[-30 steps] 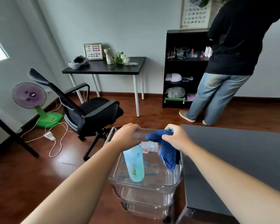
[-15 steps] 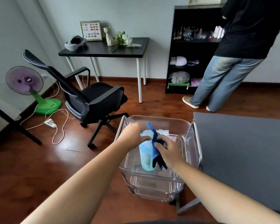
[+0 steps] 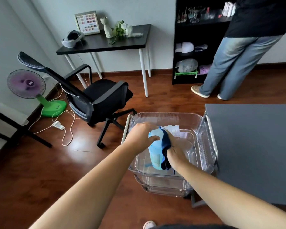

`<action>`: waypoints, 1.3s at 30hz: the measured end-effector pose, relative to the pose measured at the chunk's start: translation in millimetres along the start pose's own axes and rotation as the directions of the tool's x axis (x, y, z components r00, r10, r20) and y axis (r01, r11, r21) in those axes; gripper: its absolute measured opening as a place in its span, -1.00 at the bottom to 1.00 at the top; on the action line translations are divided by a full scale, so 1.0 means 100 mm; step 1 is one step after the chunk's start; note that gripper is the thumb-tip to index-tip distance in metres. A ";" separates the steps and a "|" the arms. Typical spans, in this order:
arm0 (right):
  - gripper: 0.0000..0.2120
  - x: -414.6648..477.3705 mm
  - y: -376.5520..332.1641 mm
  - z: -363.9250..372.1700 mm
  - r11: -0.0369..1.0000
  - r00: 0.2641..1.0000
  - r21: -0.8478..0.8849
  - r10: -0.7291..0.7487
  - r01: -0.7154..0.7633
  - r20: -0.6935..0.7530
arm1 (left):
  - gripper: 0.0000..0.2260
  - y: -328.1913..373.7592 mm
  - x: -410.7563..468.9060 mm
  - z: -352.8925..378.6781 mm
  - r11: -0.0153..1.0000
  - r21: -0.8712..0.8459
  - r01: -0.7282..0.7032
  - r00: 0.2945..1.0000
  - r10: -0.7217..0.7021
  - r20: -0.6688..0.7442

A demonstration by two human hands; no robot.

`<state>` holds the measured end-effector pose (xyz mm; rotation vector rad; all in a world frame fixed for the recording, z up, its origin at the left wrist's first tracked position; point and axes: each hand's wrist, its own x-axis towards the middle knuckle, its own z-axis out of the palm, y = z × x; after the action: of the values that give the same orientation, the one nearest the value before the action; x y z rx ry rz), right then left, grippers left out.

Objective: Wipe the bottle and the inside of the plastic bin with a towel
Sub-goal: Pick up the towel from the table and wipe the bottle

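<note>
Gripped at its top by our left hand [image 3: 142, 138], the bottle [image 3: 155, 151] is upright inside the plastic bin [image 3: 167, 115], where our right hand [image 3: 177, 151], clutching the towel [image 3: 165, 146] held apart a second ago, now presses it to the bottle's right side, so we judge bottle-wiping begun and the bin pending.

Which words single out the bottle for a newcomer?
Left of the grey table is a cart of clear plastic bins. In the top bin the left hand grips the bottle. It is the only upright pale blue thing, the right hand holding a dark blue towel against it.
</note>
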<state>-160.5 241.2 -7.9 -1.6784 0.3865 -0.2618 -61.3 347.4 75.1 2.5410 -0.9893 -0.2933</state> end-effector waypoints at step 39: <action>-0.66 0.45 -0.03 -0.01 0.994 0.992 -0.015 0.107 -0.106 0.071 | -0.63 -0.04 -0.02 -0.02 0.999 -0.008 -0.049 0.998 0.049 0.026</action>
<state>-119.3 222.5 -7.1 -1.6678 0.4225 -0.1202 -59.6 351.9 74.7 2.5086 -1.0571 -0.3166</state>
